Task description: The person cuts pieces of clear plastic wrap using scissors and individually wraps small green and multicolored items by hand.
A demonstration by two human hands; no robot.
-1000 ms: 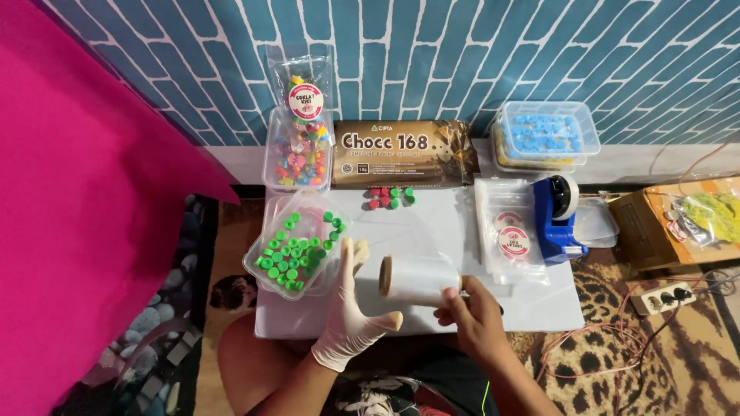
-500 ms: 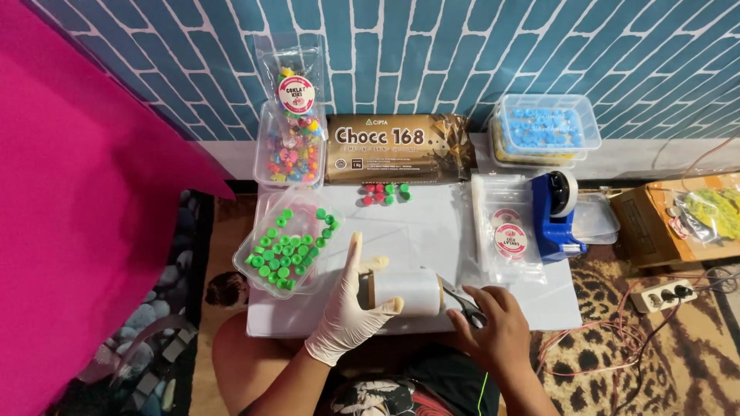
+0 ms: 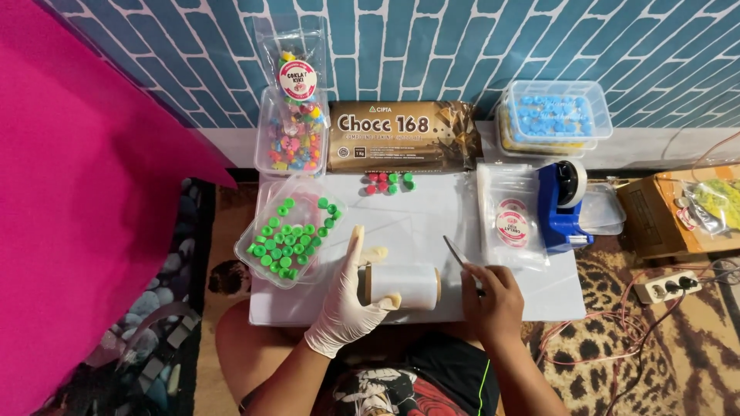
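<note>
gloved hand on film roll, bare hand with blade

left hand (image 3: 344, 305) in a white glove, at the near edge of the white table (image 3: 555, 293). it touches the left end of a roll of clear film (image 3: 401, 286) that lies on its side, cardboard core end facing left. thumb tucked under the roll front, fingers up and spread apart, palm against the core end. not a full clamp, more a steady press.

right hand (image 3: 492, 303) bare, just right of the roll. fingers closed together around a thin metal blade (image 3: 455, 253), looks like a small knife or tweezers, cannot tell which. blade points up-left, tip above the roll's right end, apart from it.

around them: clear tray of green round pieces (image 3: 287, 240) at the left of the table, just beside the gloved fingers. small cluster of red and green pieces (image 3: 389, 182) at the far middle of the table. brown rectangular chocolate block pack (image 3: 402, 136) against the wall behind that. clear box of mixed coloured candies (image 3: 290, 143) left of the pack, with a clear pouch with round sticker (image 3: 295, 65) standing on top. stacked clear boxes with blue pieces (image 3: 553, 117) at far right. blue tape dispenser (image 3: 563, 204) on the right side, stack of clear stickered bags (image 3: 510, 223) between it and the table middle. pink cloth (image 3: 85, 216) fills the left. power strip (image 3: 667, 286) on the patterned floor, right.
</note>
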